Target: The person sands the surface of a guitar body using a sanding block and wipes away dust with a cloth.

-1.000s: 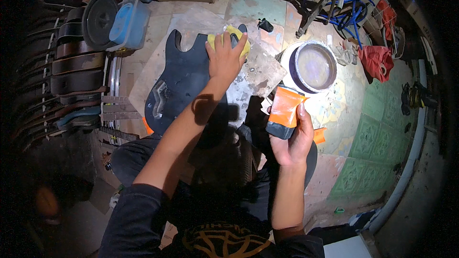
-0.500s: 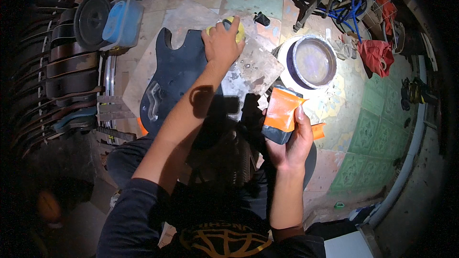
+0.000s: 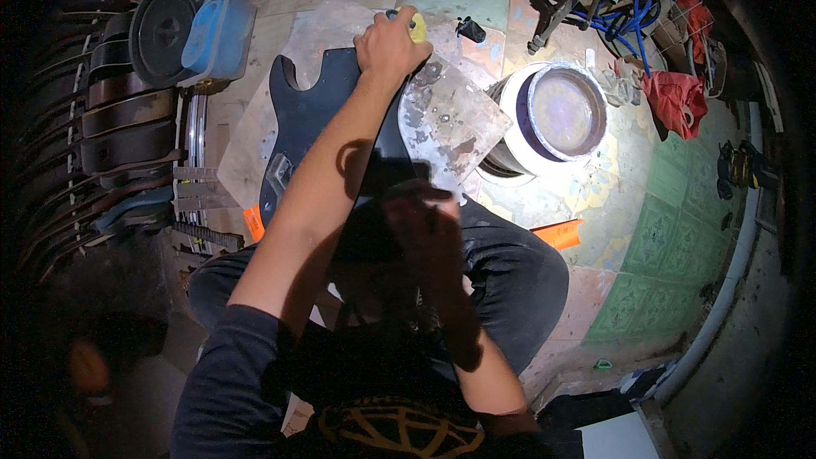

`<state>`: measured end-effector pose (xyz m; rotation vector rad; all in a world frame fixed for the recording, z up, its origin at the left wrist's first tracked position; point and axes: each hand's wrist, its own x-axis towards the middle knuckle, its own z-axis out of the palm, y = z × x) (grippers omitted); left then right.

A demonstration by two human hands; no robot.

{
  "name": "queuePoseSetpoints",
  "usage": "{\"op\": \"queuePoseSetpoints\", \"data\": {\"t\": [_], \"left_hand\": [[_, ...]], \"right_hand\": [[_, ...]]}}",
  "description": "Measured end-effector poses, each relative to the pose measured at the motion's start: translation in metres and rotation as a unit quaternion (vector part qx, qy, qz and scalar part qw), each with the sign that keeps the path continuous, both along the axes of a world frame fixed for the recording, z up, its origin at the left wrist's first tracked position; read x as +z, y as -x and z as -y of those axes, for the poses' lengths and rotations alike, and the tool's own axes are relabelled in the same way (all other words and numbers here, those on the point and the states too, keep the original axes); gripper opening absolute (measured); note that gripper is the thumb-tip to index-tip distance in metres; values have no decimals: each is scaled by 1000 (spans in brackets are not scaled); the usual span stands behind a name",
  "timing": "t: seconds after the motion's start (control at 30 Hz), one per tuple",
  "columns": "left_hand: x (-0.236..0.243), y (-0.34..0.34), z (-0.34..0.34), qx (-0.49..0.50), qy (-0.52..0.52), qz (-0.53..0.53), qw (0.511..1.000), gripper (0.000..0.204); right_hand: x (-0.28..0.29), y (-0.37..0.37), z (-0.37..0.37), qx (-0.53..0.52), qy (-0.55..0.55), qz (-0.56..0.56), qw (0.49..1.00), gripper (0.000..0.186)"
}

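Note:
A dark, unpainted-looking electric guitar body [image 3: 316, 110] lies flat in front of me on a worn board [image 3: 463, 115]. My left hand [image 3: 387, 47] is closed around a yellow sponge-like piece [image 3: 417, 27] at the far end of the body, where the neck would join. In deep shadow, my right hand [image 3: 425, 234] is low over the near right side of the body. A dark block edge [image 3: 418, 190] shows faintly at its fingers, apparently the sanding block; its orange sheet is hidden now, and contact with the body cannot be made out.
A round bucket [image 3: 561, 115] of cloudy liquid stands right of the board. Orange strips [image 3: 557, 235] lie on the tiles. At left are a clear tub [image 3: 223, 42] and a rack of guitar bodies [image 3: 127, 115]. Blue hose [image 3: 639, 13] coils at far right.
My right hand has swung left and inward with the block, from beside the bucket into the shadow over the guitar body. My left hand and the yellow piece have shifted slightly farther away.

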<state>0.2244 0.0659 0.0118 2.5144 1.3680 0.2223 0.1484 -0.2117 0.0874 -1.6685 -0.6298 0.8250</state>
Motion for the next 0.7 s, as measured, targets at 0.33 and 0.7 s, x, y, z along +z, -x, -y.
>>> {"op": "queuePoseSetpoints", "data": {"t": [0.33, 0.7], "left_hand": [[-4, -20, -33, 63, 40, 14, 997, 49], [-6, 53, -80, 40, -141, 45, 988, 38]], "right_hand": [[-32, 33, -14, 80, 75, 99, 989, 30], [-15, 29, -14, 89, 83, 19, 992, 30]]}}
